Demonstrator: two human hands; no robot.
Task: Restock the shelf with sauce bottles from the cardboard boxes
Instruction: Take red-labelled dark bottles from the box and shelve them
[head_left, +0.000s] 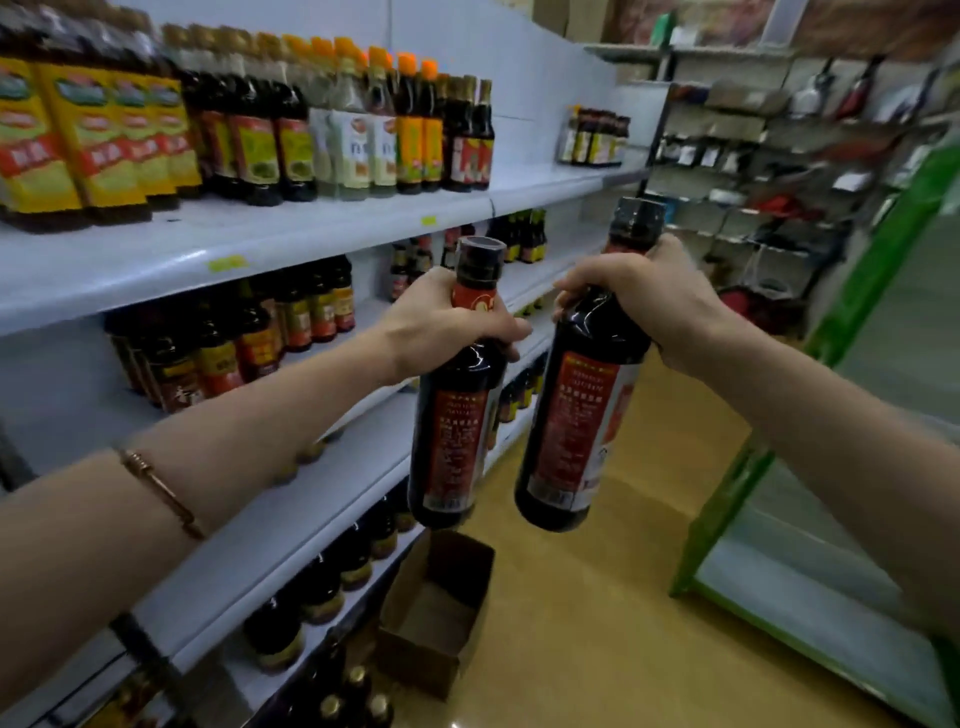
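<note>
Now you are facing the long white metal shelving unit (291, 236) on your left, its tiers carrying rows of dark sauce bottles; the yellow-labelled bottles (88, 140) on the top tier are showing red bands with white characters too blurred to read. Lower down, the open brown cardboard box (441, 608) is sitting on the yellow floor against the shelf's base, and nothing is showing inside it from this angle. You are holding two bottles in the air in front of the shelves, apart from each other. Your right hand (644, 299) is closing around the neck of a tall dark glass sauce bottle with a red-and-white back label (576, 415), tilted slightly, its small print unreadable. Your left hand (447, 312) is wrapping its fingers tightly around the neck of a matching dark sauce bottle with a red label (457, 415), hanging nearly upright. A thin gold bangle (161, 491) is resting on your left forearm.
</note>
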